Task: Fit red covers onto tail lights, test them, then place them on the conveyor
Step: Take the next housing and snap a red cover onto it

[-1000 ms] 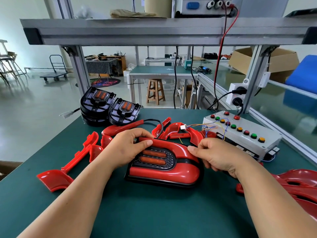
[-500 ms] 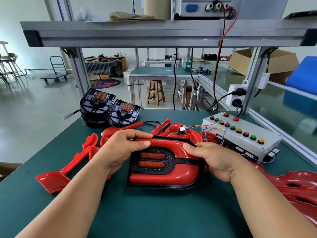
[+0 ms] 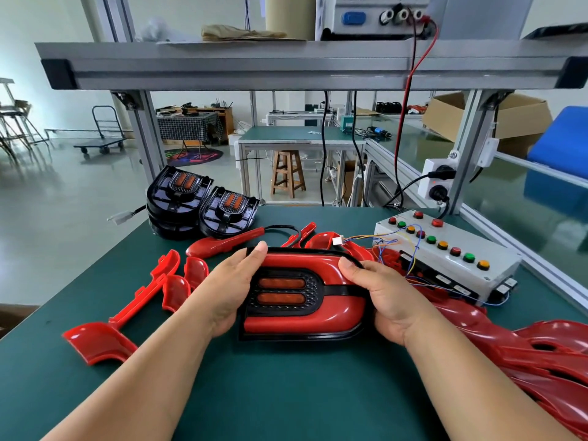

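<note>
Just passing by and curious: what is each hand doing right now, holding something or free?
Left hand: grips the left end of the tail light.
Right hand: grips the tail light's right end.

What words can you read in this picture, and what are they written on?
"ON", "OFF": on the grey power supply up on the shelf, at the picture's top edge.
"GND": same power supply, above its sockets.
Button box: white labels too small to read.
Tail light: no writing shows.
</note>
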{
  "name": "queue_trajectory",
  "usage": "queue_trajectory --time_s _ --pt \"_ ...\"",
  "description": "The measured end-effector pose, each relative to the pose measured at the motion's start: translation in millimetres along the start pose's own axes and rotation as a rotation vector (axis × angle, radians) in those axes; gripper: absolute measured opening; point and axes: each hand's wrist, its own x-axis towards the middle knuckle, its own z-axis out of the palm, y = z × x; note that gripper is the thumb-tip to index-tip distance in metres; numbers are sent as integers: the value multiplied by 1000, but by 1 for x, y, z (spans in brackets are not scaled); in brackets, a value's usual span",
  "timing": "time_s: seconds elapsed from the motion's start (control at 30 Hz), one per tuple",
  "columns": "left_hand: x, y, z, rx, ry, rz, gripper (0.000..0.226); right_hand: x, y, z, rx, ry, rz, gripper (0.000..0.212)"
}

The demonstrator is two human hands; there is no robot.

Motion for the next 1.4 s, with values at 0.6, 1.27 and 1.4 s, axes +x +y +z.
queue_trajectory --time_s 0.6,1.27,1.4 --pt "3 -11 6 -58 80 64 21 3 -2 2 99 1 67 64" --pt "9 -9 8 -53 101 41 28 6 3 3 20 19 -2 20" --pt "8 -5 4 -86 103 -16 36 8 4 3 9 30 -40 55"
